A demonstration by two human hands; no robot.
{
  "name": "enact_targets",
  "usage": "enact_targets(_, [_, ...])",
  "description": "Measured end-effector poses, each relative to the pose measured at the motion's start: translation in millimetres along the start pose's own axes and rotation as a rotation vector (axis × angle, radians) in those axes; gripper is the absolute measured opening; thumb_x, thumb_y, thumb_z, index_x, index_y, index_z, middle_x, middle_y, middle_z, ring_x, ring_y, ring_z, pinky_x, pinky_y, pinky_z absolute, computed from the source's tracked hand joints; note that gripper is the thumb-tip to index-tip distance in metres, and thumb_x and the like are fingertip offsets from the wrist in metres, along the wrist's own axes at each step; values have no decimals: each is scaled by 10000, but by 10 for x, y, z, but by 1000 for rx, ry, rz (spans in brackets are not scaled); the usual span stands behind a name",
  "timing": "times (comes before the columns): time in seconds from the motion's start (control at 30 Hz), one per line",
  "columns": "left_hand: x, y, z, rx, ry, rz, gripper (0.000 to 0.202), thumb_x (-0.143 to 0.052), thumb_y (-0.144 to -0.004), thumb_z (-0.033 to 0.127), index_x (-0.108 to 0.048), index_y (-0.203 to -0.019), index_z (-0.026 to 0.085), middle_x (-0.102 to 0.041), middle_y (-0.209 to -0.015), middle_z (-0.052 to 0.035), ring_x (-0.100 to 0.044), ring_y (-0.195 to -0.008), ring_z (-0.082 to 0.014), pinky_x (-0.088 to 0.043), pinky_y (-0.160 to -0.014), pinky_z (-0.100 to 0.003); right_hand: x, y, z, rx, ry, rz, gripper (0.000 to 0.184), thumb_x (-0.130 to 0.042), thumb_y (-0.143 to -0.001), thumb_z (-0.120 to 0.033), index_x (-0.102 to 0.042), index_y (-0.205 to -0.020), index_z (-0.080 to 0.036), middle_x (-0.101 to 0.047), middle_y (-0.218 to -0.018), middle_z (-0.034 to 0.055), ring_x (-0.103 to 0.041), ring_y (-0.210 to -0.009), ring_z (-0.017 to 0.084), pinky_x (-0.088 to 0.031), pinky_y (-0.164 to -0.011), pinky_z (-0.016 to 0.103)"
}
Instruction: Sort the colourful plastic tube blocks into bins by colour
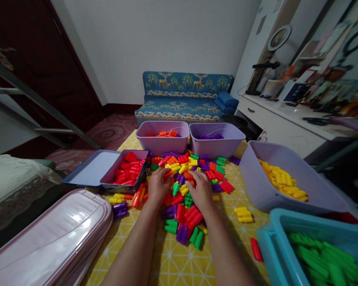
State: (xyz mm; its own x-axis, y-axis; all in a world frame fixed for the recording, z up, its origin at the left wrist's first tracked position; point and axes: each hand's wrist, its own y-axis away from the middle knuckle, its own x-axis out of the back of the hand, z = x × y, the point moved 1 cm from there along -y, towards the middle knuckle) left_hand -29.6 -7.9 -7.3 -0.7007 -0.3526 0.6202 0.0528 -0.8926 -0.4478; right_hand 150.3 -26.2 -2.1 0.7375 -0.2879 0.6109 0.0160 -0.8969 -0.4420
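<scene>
A heap of small plastic pieces [193, 167] in red, orange, yellow, green and purple lies on a yellow patterned tablecloth [173, 258]. My left hand [158, 184] rests palm down on the heap's left side, its fingers curled over orange and red pieces. My right hand [200, 190] lies palm down just to the right, fingers bent over pieces in the middle. What the fingers grip, if anything, is hidden under them.
Bins ring the heap: a tray of red pieces [111, 179] at left, purple bins with orange pieces [162, 145] and purple pieces [216, 147] behind, a bin of yellow pieces [256, 186] at right, a blue bin of green pieces [274, 238] near right. A pink lid [47, 238] lies near left.
</scene>
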Motion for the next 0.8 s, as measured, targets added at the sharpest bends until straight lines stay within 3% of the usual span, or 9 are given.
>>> enact_targets(0.23, [-7,-4,-12,-93,125,29,180,-555,-713,76,-614,-849,177,-661,-938,-55,-616,-929,-204,-480,-847,-319,69,-35,65,-62,15,-4,272,-559,-802,-157,-700,-1030,-206,-700,-1051,64,-568,-1034,251,-446,-953,403])
enact_targets(0.33, [-15,1,-17,-70,173,59,210,-534,-672,47,-590,-828,177,-666,-933,-55,-623,-932,-206,-490,-838,-318,105,-53,102,-51,-12,-30,278,-589,-780,-161,-701,-1028,-213,-700,-1060,58,-568,-1035,253,-441,-954,411])
enact_targets(0.47, [-26,8,-24,54,242,65,202,-541,-734,122,-592,-922,177,-688,-921,-55,-649,-907,-207,-510,-812,-325,188,-59,214,-57,-147,-70,238,-595,-775,-195,-714,-975,-247,-709,-1021,30,-600,-994,224,-457,-926,390])
enact_targets(0.6, [-17,-4,-42,127,361,118,256,-533,-798,208,-597,-1042,166,-702,-969,-68,-663,-938,-198,-517,-831,-313,230,-50,295,-108,-269,-20,188,-570,-797,-247,-729,-896,-240,-720,-944,35,-631,-934,212,-477,-885,377])
enact_targets(0.8, [10,6,-17,218,325,126,305,-608,-771,277,-664,-1033,132,-720,-862,-80,-677,-789,-195,-531,-712,-291,173,-46,284,-142,-279,55,179,-578,-792,-274,-736,-870,-241,-721,-927,44,-642,-923,224,-486,-878,392])
